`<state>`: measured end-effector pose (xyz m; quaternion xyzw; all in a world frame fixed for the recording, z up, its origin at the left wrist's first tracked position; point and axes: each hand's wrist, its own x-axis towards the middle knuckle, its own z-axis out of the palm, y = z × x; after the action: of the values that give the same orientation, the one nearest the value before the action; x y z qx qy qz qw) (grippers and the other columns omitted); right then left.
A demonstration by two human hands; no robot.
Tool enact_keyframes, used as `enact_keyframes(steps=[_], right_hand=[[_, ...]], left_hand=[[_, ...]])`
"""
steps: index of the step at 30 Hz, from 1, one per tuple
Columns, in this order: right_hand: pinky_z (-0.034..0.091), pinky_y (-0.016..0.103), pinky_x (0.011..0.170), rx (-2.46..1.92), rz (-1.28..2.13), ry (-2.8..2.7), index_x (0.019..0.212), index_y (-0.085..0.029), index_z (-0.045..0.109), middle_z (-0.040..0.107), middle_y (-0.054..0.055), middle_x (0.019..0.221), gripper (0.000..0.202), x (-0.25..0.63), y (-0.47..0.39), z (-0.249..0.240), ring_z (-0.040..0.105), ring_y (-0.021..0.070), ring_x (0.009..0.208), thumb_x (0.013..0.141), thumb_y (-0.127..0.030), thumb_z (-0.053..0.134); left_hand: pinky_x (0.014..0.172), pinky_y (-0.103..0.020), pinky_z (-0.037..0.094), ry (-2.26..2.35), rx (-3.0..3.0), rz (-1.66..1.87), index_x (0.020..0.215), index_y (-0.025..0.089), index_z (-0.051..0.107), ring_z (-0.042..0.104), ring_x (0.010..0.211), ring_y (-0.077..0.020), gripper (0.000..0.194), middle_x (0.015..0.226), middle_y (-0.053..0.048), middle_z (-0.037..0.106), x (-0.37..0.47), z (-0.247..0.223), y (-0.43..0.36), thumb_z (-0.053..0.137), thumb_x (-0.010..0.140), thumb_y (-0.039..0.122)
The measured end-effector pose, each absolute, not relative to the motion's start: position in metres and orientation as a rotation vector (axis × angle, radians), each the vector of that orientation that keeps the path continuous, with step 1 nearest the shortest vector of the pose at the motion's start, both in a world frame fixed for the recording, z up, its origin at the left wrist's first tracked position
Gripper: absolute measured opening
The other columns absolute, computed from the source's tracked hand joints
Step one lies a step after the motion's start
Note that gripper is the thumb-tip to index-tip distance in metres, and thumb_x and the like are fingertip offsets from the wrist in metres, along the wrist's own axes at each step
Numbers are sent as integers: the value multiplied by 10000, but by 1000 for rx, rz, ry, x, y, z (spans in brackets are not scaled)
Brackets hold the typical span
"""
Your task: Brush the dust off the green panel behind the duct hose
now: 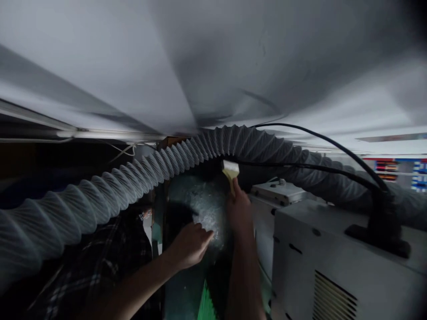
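Beneath the duct point(140, 178), right hand point(238, 209) raises brush point(231, 171) beside machine edge point(276, 231).

workshop | ribbed vent duct point(133, 178) | grey machine housing point(333, 258) | cables point(316, 138)

A small brush point(230, 172) with pale bristles (handle gripped from below) stands upright, its bristles touching the underside of the ribbed grey duct point(133, 178)

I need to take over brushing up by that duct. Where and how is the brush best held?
By the pale handle, from below. The brush stands upright with its bristles up against the ribbed duct, so only the handle's lower end is free. The right hand grips it that way now, fist closed around it, thumb up along the handle.
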<state>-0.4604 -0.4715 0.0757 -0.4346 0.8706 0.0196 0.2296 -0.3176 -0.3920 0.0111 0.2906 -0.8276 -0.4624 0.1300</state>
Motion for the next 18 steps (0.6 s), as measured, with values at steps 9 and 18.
enact_keyframes(steps=[9,18], right_hand=[[403,302,632,-708,311,2491,1419,-71,177,525,178,1078,570,-410,-328,76,582,224,814,880,-256,192],[423,305,743,-1111,31,2549,1398,-157,280,526,129,1105,528,-430,-387,69,549,208,914,887,-291,258]], left_hand=[[627,-333,313,-2392,620,-1329,716,173,507,459,636,-153,125,657,-8,522,-293,-13,-367,432,803,222],[581,-324,302,-2467,549,-1278,688,180,483,467,581,-146,105,637,4,512,-290,-13,-366,432,766,228]])
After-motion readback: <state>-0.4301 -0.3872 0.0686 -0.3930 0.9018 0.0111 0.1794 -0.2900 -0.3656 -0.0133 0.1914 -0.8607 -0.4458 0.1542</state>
